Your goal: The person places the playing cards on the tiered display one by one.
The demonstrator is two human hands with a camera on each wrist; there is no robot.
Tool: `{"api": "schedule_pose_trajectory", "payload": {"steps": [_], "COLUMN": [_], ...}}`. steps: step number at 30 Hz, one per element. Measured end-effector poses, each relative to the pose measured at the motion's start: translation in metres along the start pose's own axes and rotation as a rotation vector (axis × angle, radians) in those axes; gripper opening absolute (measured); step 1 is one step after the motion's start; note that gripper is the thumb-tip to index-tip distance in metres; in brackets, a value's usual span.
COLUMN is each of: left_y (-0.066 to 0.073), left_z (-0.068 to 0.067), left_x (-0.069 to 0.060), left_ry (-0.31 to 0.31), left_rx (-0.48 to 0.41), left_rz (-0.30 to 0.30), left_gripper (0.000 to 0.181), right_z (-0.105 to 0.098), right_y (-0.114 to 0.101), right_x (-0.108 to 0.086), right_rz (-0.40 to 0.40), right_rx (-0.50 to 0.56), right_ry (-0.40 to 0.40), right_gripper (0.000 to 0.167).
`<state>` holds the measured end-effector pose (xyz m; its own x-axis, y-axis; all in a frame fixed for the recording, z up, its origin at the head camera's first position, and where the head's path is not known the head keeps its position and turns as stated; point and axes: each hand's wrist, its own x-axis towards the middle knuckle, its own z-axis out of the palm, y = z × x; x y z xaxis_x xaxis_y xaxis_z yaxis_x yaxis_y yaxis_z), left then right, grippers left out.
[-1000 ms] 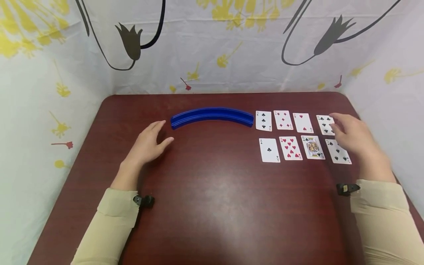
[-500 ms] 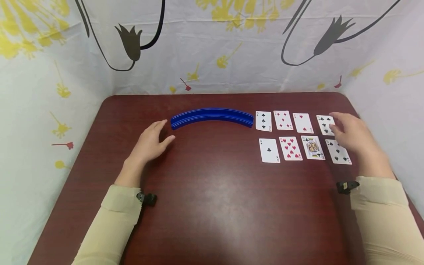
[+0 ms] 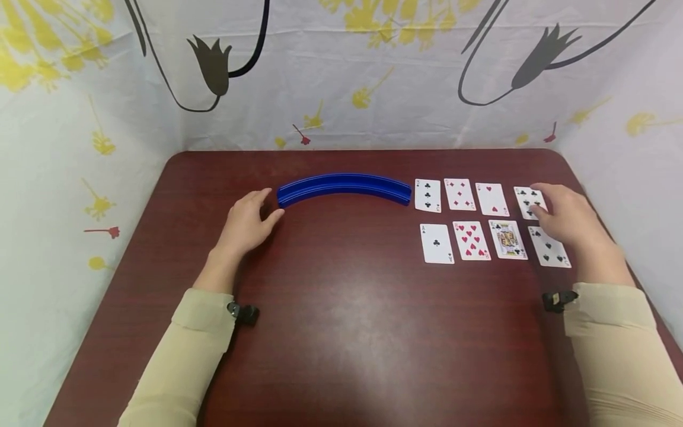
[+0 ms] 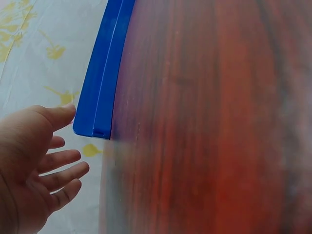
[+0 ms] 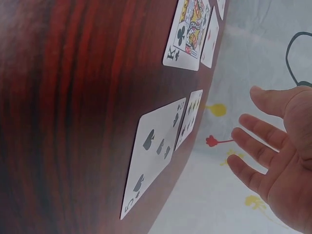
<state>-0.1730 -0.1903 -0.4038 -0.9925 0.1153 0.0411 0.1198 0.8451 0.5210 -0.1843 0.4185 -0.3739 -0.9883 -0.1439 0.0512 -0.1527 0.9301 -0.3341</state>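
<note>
A curved blue card holder point(image 3: 344, 184) lies near the table's back edge. My left hand point(image 3: 245, 222) is beside its left end, thumb and fingers spread, holding nothing; in the left wrist view the hand point(image 4: 41, 170) has its thumb by the end of the blue holder point(image 4: 103, 73). My right hand point(image 3: 568, 216) hovers at the far right card of the back row point(image 3: 528, 203), partly covering it. In the right wrist view that hand point(image 5: 275, 151) has relaxed, spread fingers and grips nothing, apart from the five of spades point(image 5: 153, 146).
Face-up cards lie in two rows right of the holder, among them the ace of clubs point(image 3: 436, 243), a card of hearts point(image 3: 472, 241) and the king of clubs point(image 3: 507, 239). Patterned white cloth point(image 3: 416, 118) stands behind the dark red table point(image 3: 341, 332).
My left hand has moved slightly right and up, closer to the holder's left end. The right hand has barely moved, and the cards and holder lie as before.
</note>
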Motion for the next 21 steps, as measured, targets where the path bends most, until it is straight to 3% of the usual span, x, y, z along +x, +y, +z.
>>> {"api": "schedule_pose_trajectory", "payload": {"steps": [11,21], "left_y": [0.001,0.000], "left_z": [0.000,0.001], "left_x": [0.007,0.013], "left_ry": [-0.015,-0.034], "left_rx": [0.022,0.028], "left_rz": [-0.002,0.001], "left_gripper": [0.064,0.066], "right_z": [0.000,0.004], "right_y": [0.006,0.019], "right_x": [0.002,0.009], "right_rz": [-0.018,0.027], "right_rx": [-0.015,-0.030], "right_ry": [-0.015,-0.072], "right_gripper": [0.047,0.051]}}
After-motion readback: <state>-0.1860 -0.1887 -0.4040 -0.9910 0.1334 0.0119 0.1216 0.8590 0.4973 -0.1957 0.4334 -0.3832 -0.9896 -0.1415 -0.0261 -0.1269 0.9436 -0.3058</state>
